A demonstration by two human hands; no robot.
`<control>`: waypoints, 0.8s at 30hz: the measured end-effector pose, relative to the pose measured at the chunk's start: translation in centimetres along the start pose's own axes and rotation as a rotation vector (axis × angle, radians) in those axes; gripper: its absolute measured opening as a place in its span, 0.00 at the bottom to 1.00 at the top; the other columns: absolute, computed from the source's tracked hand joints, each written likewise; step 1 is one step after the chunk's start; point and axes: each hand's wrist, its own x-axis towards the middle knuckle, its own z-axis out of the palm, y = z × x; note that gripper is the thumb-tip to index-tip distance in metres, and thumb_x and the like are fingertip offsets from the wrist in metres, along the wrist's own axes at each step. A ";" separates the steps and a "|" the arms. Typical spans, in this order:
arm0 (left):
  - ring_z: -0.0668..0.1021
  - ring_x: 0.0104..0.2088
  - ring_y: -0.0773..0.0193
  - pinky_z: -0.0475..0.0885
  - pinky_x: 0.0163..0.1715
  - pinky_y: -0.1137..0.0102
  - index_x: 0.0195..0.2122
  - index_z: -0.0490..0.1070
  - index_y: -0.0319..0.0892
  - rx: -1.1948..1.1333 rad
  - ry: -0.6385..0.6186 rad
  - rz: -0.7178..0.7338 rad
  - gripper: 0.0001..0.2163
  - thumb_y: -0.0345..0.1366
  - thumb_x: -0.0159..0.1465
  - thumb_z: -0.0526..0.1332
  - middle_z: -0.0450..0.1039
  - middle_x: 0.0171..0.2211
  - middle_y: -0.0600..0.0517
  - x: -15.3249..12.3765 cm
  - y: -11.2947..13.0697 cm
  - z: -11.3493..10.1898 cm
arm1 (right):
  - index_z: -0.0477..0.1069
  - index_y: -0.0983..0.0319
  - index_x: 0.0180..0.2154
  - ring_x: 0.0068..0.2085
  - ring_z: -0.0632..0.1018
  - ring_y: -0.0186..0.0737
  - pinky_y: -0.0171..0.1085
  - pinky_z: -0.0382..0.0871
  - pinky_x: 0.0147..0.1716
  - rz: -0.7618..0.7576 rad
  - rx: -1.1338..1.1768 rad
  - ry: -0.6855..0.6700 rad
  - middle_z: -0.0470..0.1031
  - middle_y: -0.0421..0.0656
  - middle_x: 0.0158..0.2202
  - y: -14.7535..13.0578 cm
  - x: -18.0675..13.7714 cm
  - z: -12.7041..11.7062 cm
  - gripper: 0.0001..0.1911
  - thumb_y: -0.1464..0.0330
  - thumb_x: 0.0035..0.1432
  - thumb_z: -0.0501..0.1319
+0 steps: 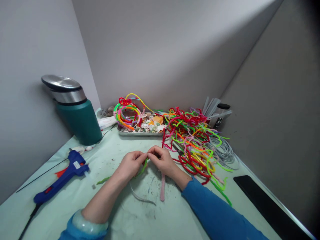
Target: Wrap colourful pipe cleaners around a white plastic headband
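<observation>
My left hand (131,164) and my right hand (163,160) meet at the middle of the pale green table (120,216), fingertips pinched together. Between them runs a green pipe cleaner (143,166), gripped by both hands. A pink pipe cleaner (162,190) hangs down from under my right hand onto the table. A thin white wire (140,197) curls on the table below my left hand. Another green piece (103,181) lies to the left of my left wrist.
A heap of coloured pipe cleaners (195,140) lies at the right, with a grey wire coil (223,151) behind it. A metal tray (138,133) holds shells and pipe-cleaner rings. A blue glue gun (65,176) lies left, a teal flask (77,116) behind. A black slab (265,203) lies right.
</observation>
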 end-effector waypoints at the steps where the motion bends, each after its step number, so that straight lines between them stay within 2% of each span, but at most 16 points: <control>1: 0.55 0.09 0.75 0.49 0.10 0.78 0.19 0.61 0.40 0.006 -0.004 -0.009 0.18 0.50 0.54 0.55 0.52 0.08 0.61 0.0 0.1 0.0 | 0.68 0.63 0.29 0.27 0.68 0.31 0.30 0.61 0.27 0.000 0.004 -0.001 0.68 0.38 0.25 0.0 0.0 0.0 0.03 0.73 0.53 0.55; 7: 0.55 0.09 0.75 0.49 0.09 0.77 0.19 0.60 0.41 -0.009 -0.033 -0.009 0.18 0.51 0.54 0.54 0.51 0.09 0.61 -0.3 0.3 0.0 | 0.68 0.63 0.29 0.28 0.68 0.32 0.30 0.61 0.27 0.011 0.011 -0.001 0.67 0.38 0.25 0.0 0.0 0.0 0.04 0.72 0.53 0.55; 14: 0.57 0.11 0.74 0.52 0.12 0.77 0.25 0.63 0.40 0.014 -0.053 0.066 0.07 0.39 0.52 0.55 0.56 0.12 0.61 -0.3 0.1 0.0 | 0.68 0.63 0.30 0.28 0.69 0.32 0.31 0.62 0.27 0.038 0.022 0.001 0.68 0.39 0.25 -0.1 0.0 0.0 0.05 0.72 0.53 0.54; 19: 0.62 0.15 0.73 0.55 0.17 0.77 0.27 0.67 0.40 0.219 0.046 0.167 0.05 0.34 0.50 0.56 0.66 0.19 0.57 -0.2 -0.4 -0.2 | 0.68 0.63 0.29 0.28 0.69 0.32 0.31 0.62 0.28 0.028 0.028 -0.008 0.68 0.39 0.25 -0.2 0.0 0.0 0.04 0.73 0.53 0.54; 24: 0.66 0.21 0.70 0.55 0.23 0.76 0.25 0.69 0.42 0.531 0.180 0.289 0.05 0.35 0.52 0.56 0.70 0.23 0.55 -0.4 -0.2 -0.2 | 0.68 0.63 0.29 0.28 0.69 0.33 0.31 0.62 0.28 0.034 0.026 -0.010 0.68 0.38 0.25 0.0 0.1 0.1 0.04 0.73 0.52 0.55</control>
